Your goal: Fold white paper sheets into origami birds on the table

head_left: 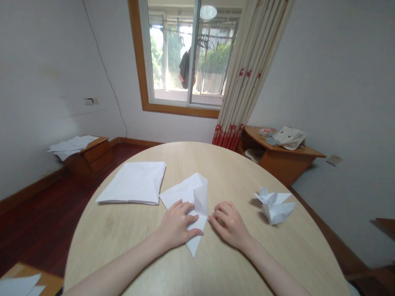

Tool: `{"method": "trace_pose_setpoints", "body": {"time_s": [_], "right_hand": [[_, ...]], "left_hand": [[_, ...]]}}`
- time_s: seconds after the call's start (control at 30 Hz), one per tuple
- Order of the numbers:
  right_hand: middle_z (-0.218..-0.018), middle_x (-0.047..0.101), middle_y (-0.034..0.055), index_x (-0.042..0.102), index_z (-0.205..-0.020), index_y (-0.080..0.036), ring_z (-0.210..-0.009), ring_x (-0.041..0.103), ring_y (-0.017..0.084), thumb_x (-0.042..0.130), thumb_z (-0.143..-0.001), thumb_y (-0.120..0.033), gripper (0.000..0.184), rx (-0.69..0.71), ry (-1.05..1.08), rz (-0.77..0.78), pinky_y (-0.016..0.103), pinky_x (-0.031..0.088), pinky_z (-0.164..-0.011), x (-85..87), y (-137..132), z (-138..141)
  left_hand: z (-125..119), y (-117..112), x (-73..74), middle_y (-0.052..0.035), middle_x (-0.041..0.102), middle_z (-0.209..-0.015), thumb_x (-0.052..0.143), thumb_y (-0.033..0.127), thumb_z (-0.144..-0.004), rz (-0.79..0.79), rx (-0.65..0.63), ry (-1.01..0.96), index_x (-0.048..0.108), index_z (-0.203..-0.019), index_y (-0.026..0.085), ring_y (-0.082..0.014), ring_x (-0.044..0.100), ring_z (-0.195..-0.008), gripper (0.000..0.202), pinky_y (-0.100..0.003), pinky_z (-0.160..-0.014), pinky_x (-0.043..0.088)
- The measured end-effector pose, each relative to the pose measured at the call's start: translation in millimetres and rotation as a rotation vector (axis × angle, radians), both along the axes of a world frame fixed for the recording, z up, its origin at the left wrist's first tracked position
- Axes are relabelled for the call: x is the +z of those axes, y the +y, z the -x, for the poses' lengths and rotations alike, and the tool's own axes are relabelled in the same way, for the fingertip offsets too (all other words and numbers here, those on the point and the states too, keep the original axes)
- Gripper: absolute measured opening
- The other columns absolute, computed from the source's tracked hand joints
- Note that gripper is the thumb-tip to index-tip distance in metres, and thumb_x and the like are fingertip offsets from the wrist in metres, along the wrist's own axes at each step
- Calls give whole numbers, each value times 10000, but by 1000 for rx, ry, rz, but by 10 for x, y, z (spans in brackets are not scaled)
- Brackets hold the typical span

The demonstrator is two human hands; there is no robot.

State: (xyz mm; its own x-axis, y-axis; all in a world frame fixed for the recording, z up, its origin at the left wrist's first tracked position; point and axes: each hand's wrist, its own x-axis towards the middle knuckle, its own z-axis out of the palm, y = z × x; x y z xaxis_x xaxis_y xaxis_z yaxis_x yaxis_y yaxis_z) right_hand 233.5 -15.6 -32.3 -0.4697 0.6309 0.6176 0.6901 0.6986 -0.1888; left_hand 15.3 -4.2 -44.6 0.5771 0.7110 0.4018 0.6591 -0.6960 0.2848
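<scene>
L hand [179,225] spread on pointed, folded white paper [182,191], axis approx 12–6 o'clock; R hand [231,225] half-curled beside its 4 o'clock, grip unclear.

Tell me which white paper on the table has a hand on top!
The middle paper, partly folded: the left hand lies on it. The stack to its left and the folded shapes far right have no hand on them.

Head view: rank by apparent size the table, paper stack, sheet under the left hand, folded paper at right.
1. Table
2. Paper stack and sheet: too close to rank, as the left hand covers part of the sheet
3. Folded paper
</scene>
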Motion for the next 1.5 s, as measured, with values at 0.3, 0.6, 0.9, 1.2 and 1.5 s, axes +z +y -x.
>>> {"method": "trace_pose_setpoints", "body": {"time_s": [0.3,0.6,0.9,1.2,1.5], "right_hand": [[-831,595,56,583,-811,-182,-800,537,189,466,-912,-166,155,-40,26,-91,355,395,-788,-23,-18,53],[-967,600,80,569,-1055,-201,-921,536,222,459,-909,-163,187,-52,-31,-190,386,411,-836,-82,20,43],[-1064,553,108,428,-1282,-183,-1019,504,243,459,-909,-143,377,-108,-2,-284,394,401,-871,-78,14,42],[-1077,625,83,546,-1182,-242,-1058,505,235,476,-943,-207,252,-156,-52,-307,422,288,-943,-29,15,-16],[-856,681,31,616,-900,-223,-885,566,197,414,-962,-180,217,-84,-144,-203,402,245,-878,122,10,-140]], "left_hand": [[24,18,42,-92,592,-1254,615,385,-886,101,-132,35,633,-1164,236,-253,509,-1219,316,-509,-1117,244],[49,3,38,-104,522,-1361,577,257,-903,123,-189,3,631,-1170,243,-251,461,-1279,272,-526,-1118,235],[42,-41,166,-127,400,-1425,720,220,-723,305,-195,-155,529,-1011,198,-278,511,-1213,346,-409,-991,438],[21,-93,228,-116,479,-1282,751,271,-655,337,-195,-116,433,-1043,208,-284,526,-1137,506,-426,-961,435],[29,-135,278,-143,548,-1264,672,268,-690,282,-216,33,436,-1210,156,-295,481,-1231,582,-477,-1119,271]]}}
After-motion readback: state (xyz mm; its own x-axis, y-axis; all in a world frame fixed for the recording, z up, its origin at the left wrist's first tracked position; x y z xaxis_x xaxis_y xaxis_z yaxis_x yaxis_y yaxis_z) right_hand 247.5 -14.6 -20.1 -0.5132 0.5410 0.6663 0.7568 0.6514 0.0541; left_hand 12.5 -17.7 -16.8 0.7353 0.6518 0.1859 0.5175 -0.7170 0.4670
